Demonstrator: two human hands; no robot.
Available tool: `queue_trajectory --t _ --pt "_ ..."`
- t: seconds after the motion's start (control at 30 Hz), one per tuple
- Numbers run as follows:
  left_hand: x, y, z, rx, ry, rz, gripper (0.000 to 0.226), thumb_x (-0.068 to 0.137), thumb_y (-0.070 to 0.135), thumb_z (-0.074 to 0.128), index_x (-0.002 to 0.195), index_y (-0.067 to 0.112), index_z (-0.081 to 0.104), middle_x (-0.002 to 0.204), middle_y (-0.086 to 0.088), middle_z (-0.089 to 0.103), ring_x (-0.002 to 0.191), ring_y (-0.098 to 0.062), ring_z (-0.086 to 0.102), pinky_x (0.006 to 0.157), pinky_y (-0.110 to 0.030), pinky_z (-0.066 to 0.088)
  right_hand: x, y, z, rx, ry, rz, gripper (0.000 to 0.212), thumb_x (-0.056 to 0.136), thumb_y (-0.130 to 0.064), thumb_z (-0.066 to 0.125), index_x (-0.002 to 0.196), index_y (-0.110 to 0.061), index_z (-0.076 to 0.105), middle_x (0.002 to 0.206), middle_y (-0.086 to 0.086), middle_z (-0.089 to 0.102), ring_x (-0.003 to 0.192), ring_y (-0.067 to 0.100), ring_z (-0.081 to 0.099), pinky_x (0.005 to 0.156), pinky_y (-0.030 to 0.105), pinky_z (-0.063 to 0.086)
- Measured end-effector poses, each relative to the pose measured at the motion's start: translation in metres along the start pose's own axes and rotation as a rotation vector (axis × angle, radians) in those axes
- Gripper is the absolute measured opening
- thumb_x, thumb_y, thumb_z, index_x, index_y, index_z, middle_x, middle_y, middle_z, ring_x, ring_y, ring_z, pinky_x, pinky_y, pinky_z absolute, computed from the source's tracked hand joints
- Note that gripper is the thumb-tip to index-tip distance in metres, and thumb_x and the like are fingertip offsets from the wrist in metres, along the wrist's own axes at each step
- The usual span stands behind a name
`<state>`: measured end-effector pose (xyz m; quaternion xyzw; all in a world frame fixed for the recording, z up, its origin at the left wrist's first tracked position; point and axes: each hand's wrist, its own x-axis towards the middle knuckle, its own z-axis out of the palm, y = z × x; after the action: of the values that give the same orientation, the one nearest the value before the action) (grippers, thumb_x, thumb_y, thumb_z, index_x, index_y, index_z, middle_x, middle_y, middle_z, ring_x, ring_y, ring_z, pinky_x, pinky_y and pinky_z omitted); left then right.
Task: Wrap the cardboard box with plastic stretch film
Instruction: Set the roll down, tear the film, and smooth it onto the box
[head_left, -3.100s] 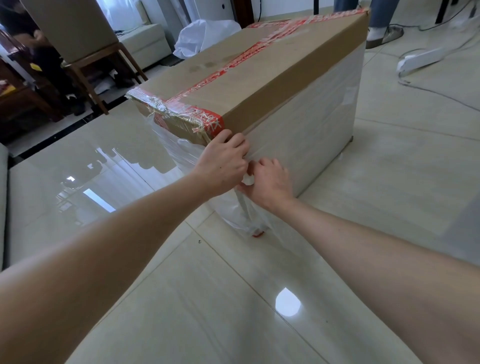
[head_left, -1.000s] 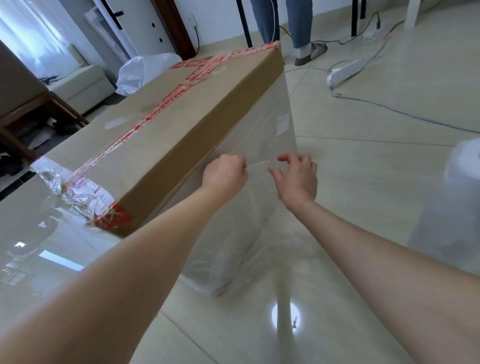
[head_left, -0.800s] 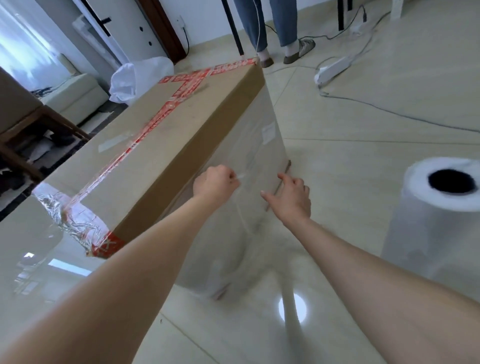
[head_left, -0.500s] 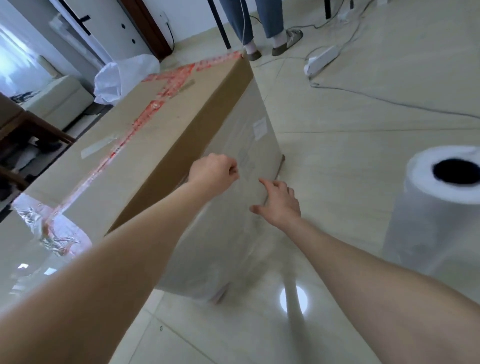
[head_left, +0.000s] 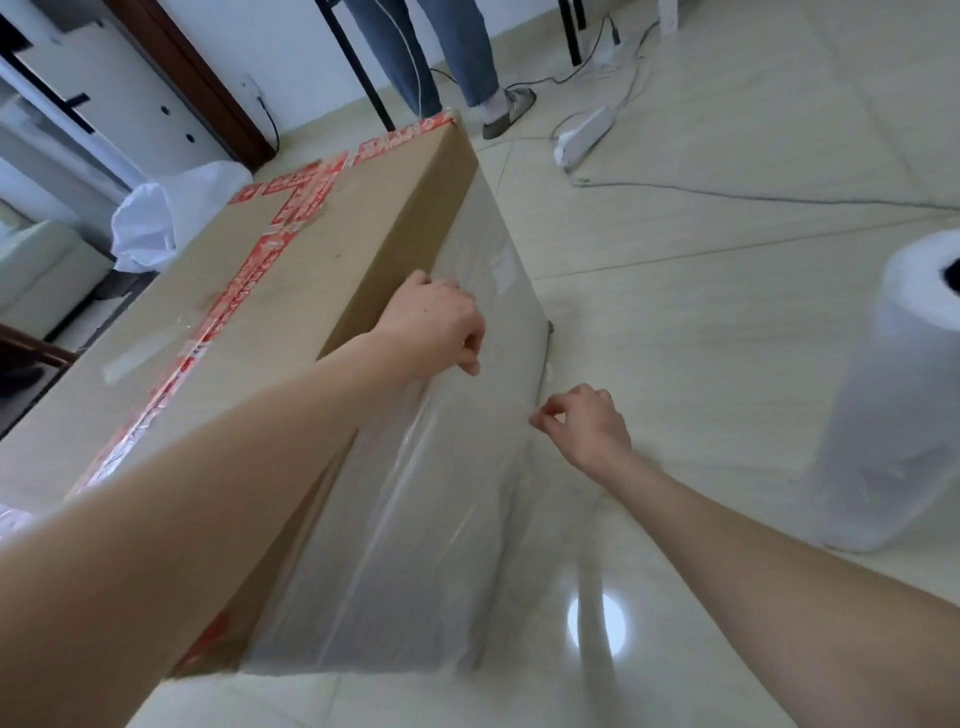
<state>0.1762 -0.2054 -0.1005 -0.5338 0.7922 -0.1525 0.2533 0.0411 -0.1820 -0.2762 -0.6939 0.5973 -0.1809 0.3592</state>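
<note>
A large cardboard box sealed with red printed tape stands on the tiled floor. Clear stretch film covers its long right side. My left hand lies against the upper part of that side just below the top edge, its fingers curled and gripping the film. My right hand is lower and further right, near the box's bottom edge, thumb and forefinger pinching a thin fold of film. The white roll of stretch film stands upright on the floor to the right, apart from both hands.
A person's legs stand beyond the box's far end beside black table legs. A white power strip and cables lie on the floor at back right. A white plastic bag and a pale bench sit left.
Both hands have travelled from the box's near corner along its long side toward the far end. The right hand has dropped lower and away from the left. The film roll has come into view.
</note>
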Motion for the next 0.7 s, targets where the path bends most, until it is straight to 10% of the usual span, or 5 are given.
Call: queue_trajectory --t 0.37,0.7 --pt "0.014 -0.011 -0.009 0.052 -0.133 0.082 0.015 0.078 0.045 0.069 0.078 0.031 0.062 0.093 0.011 0.062 0.094 -0.011 0.053 0.098 -0.033 0.034 0.002 0.028 0.013 0.354 -0.055 -0.079 0.032 0.079 -0.049 0.067 0.103 -0.028 0.069 0.112 0.000 0.065 0.113 0.022 0.052 0.095 0.035 0.044" --pt "0.008 -0.020 -0.005 0.201 -0.131 0.094 0.018 0.083 0.045 0.063 0.089 0.028 0.067 0.100 0.010 0.062 0.106 -0.012 0.054 0.112 -0.033 0.022 0.008 0.031 0.046 -0.023 -0.048 0.032 0.029 0.090 -0.047 0.054 0.106 -0.027 0.068 0.112 0.007 0.066 0.109 0.029 0.056 0.087 0.035 0.044"
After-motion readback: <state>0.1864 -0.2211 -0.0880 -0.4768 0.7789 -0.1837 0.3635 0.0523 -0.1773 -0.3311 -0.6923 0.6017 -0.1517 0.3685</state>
